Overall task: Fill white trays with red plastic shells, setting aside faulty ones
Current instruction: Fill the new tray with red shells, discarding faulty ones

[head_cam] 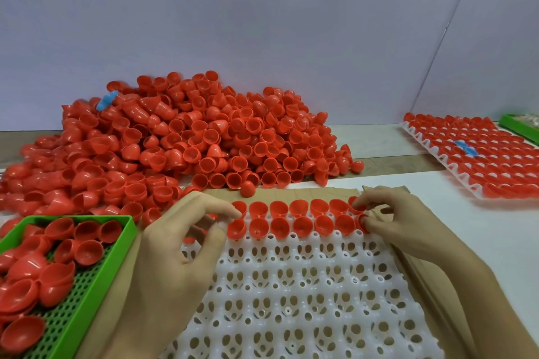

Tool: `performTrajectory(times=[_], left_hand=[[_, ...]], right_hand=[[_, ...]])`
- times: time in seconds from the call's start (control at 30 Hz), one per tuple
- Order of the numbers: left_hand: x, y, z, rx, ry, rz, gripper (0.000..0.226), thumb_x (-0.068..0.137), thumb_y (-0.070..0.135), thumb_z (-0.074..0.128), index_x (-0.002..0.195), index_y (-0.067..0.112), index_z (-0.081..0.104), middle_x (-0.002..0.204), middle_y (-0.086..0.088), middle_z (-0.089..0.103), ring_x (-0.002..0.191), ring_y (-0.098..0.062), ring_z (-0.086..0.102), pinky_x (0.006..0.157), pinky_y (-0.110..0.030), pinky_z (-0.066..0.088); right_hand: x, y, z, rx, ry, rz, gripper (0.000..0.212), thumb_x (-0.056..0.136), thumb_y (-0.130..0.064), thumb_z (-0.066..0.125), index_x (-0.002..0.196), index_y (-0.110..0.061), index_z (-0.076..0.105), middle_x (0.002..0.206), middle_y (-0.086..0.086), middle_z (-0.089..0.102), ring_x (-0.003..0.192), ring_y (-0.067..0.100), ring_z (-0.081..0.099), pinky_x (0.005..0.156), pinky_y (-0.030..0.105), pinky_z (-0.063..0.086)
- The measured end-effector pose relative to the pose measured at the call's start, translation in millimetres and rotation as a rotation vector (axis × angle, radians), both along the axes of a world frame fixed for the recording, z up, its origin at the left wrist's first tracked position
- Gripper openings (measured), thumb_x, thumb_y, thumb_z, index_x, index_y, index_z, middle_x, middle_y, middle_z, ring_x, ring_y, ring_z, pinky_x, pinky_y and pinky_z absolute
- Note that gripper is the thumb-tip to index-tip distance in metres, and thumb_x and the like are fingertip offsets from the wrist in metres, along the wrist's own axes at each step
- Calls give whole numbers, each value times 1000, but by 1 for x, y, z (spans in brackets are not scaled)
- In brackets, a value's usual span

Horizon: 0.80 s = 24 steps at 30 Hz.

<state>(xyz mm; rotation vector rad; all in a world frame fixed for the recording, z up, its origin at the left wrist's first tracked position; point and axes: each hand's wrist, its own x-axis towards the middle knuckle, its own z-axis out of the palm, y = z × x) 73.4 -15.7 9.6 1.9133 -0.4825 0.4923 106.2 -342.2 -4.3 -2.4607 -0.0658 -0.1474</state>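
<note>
Pinch grips hold glossy red shells [236,229], left hand [178,248] and right hand [402,221], over the perforated white tray [291,288].

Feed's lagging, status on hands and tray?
Left hand pinches left-end shell. Right hand pinches right-end shell. Tray: two far rows loaded. Nothing blocking.

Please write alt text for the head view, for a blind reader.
The left hand and right hand pinch red shells in the far rows of a white tray. A shell pile lies behind, a green basket at left.
</note>
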Motion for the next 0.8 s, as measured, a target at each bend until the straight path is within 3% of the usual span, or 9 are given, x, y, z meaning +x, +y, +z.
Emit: performTrajectory(times=[0.1, 0.33, 0.5, 0.7, 0.8], left_hand=[[0, 0, 1, -4, -8, 11, 16, 88, 34, 52, 91, 36, 68, 93, 13, 68, 82, -15, 68, 72, -17, 49], [-4, -1, 5, -54, 8, 39, 17, 85, 31, 50, 86, 36, 67, 92, 10, 68, 80, -16, 66, 71, -16, 49], [-3, 0, 3, -62, -12, 82, 24, 88, 9, 55, 83, 29, 68, 84, 7, 67, 76, -17, 66, 68, -17, 50], [-2, 1, 1, -88, 5, 99, 25, 86, 8, 56, 82, 29, 68, 84, 7, 68, 77, -16, 66, 68, -16, 50], [-1, 2, -1, -85, 14, 106, 24, 87, 10, 56, 82, 29, 69, 84, 8, 68, 78, -17, 65, 68, -17, 49]], right_hand=[[2, 1, -5, -35, 32, 0, 30, 85, -10, 72, 89, -39, 70, 95, -25, 68, 97, -18, 54, 74, 10, 40], [5, 7, -12, -101, 8, -27, 29, 85, -12, 71, 86, -41, 66, 89, -21, 67, 92, -6, 60, 76, 17, 43], [1, 9, -6, -93, -28, -21, 34, 84, -12, 71, 85, -45, 63, 91, -27, 66, 93, -13, 57, 76, 11, 39], [-3, 11, 0, -66, -41, -47, 36, 83, -8, 72, 84, -44, 65, 93, -27, 65, 95, -10, 56, 76, 9, 35], [-3, 11, 2, -56, -44, -55, 36, 82, -8, 74, 82, -44, 65, 92, -28, 64, 95, -19, 53, 74, 8, 32]])
